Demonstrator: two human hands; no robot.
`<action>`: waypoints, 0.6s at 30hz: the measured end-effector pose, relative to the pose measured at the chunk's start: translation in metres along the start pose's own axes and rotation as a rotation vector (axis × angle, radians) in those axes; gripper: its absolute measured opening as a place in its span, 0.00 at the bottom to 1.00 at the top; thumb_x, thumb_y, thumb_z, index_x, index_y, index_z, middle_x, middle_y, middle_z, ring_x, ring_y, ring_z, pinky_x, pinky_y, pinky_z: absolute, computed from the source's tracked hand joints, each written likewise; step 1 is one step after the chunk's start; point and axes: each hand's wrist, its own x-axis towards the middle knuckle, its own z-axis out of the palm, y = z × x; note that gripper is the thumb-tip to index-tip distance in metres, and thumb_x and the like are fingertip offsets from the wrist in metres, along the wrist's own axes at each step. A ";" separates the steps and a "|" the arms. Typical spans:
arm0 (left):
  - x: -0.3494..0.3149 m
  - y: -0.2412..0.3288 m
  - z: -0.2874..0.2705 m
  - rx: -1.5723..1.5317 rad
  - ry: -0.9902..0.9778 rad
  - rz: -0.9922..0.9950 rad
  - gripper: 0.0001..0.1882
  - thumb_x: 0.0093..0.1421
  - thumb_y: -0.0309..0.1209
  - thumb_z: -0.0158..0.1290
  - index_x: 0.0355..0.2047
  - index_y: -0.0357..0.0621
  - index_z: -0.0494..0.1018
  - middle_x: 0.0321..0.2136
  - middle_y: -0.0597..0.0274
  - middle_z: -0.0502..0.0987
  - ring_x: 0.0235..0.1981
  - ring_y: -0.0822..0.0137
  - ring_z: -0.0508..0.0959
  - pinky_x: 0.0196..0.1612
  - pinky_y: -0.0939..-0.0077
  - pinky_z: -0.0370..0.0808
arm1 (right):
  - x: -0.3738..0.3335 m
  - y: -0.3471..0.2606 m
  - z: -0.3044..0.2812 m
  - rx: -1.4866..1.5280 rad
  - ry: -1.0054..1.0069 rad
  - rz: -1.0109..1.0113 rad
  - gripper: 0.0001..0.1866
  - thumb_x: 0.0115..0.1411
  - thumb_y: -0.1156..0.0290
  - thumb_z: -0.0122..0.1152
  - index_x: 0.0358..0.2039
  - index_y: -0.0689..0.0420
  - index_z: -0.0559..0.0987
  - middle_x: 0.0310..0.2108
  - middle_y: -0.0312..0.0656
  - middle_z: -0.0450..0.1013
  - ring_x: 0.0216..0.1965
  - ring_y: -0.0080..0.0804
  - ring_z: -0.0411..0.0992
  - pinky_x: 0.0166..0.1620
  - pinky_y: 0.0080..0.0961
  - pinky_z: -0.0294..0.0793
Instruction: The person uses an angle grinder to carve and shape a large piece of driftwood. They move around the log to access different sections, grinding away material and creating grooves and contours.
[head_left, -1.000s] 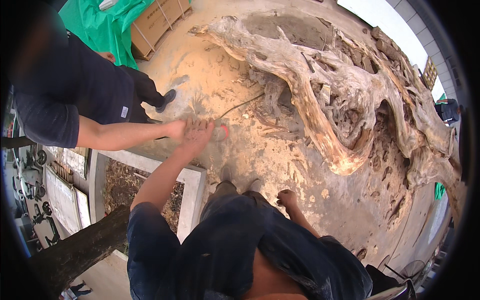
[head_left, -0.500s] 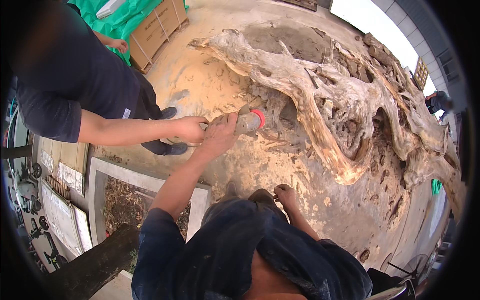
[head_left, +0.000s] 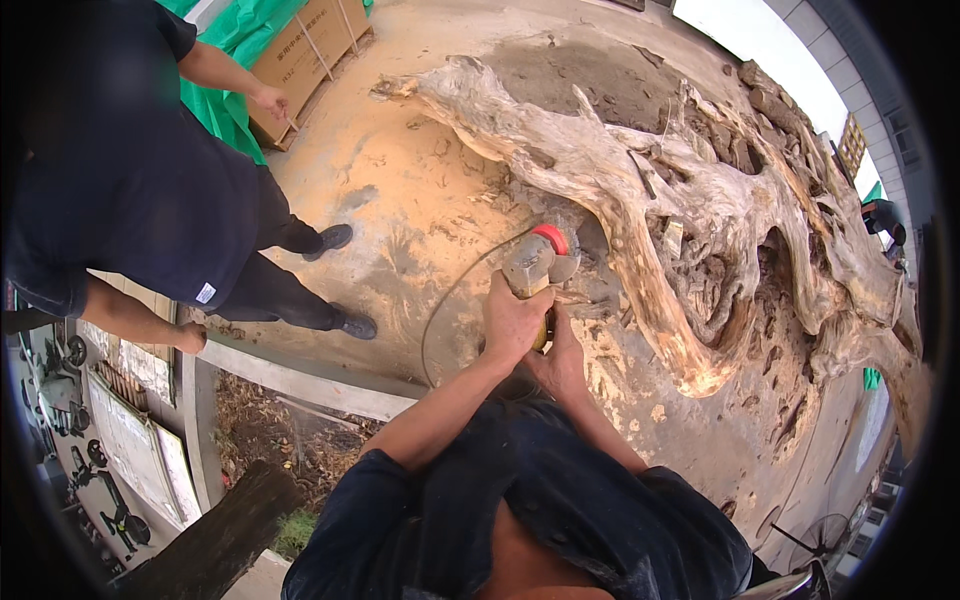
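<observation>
An angle grinder [head_left: 527, 262] with a red-rimmed disc is held in front of my body, its head pointing away from me. My left hand [head_left: 513, 318] wraps round its body just behind the head. Lower down, my right hand [head_left: 562, 358] is closed round the rear part, where a bit of yellow shows between the hands. A dark cord curves away to the left over the ground. Just beyond the disc, apart from it as far as I can tell, rises the large pale driftwood-like tree root [head_left: 625, 215].
A co-worker in dark clothes [head_left: 150, 190] stands at the left, arms lowered. Behind them is a cardboard crate [head_left: 305, 65] beside green sheeting [head_left: 225, 120]. A concrete planter edge [head_left: 310, 375] and a dark log [head_left: 210, 525] lie at lower left. Sawdust covers the ground.
The co-worker's hand has left the grinder, and they have stepped back left. My left hand has brought it rightward, and my right hand has come up onto it.
</observation>
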 end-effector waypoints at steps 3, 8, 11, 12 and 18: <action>0.021 0.016 0.013 -0.039 0.068 -0.028 0.26 0.54 0.31 0.67 0.49 0.28 0.71 0.41 0.49 0.82 0.43 0.61 0.82 0.47 0.67 0.79 | 0.035 0.009 0.004 -0.043 0.088 -0.166 0.49 0.56 0.66 0.74 0.72 0.64 0.56 0.58 0.66 0.73 0.56 0.65 0.76 0.55 0.48 0.79; 0.072 0.062 0.043 -0.243 0.076 0.076 0.25 0.58 0.29 0.67 0.51 0.31 0.68 0.43 0.53 0.81 0.45 0.67 0.81 0.48 0.71 0.79 | 0.126 -0.014 -0.016 -0.157 0.248 -0.519 0.45 0.61 0.67 0.68 0.73 0.64 0.56 0.68 0.65 0.61 0.64 0.66 0.66 0.58 0.49 0.75; 0.093 0.098 0.055 -0.420 0.006 0.140 0.26 0.63 0.21 0.62 0.57 0.33 0.63 0.51 0.55 0.76 0.50 0.71 0.78 0.52 0.74 0.77 | 0.180 -0.038 -0.035 -0.200 0.287 -0.451 0.42 0.62 0.67 0.66 0.72 0.62 0.59 0.67 0.63 0.62 0.65 0.64 0.66 0.56 0.49 0.76; 0.100 0.101 0.060 -0.517 -0.022 0.171 0.26 0.63 0.20 0.60 0.58 0.33 0.62 0.53 0.54 0.75 0.52 0.71 0.78 0.54 0.73 0.77 | 0.194 -0.051 -0.039 -0.199 0.364 -0.467 0.37 0.62 0.67 0.65 0.70 0.61 0.64 0.64 0.60 0.66 0.62 0.62 0.69 0.54 0.47 0.77; 0.167 0.092 0.046 -0.414 -0.102 0.292 0.30 0.63 0.22 0.60 0.63 0.33 0.62 0.54 0.46 0.74 0.56 0.60 0.78 0.55 0.66 0.76 | 0.265 -0.049 -0.031 -0.029 0.266 -0.419 0.36 0.57 0.69 0.72 0.65 0.61 0.71 0.57 0.52 0.75 0.53 0.55 0.78 0.50 0.41 0.79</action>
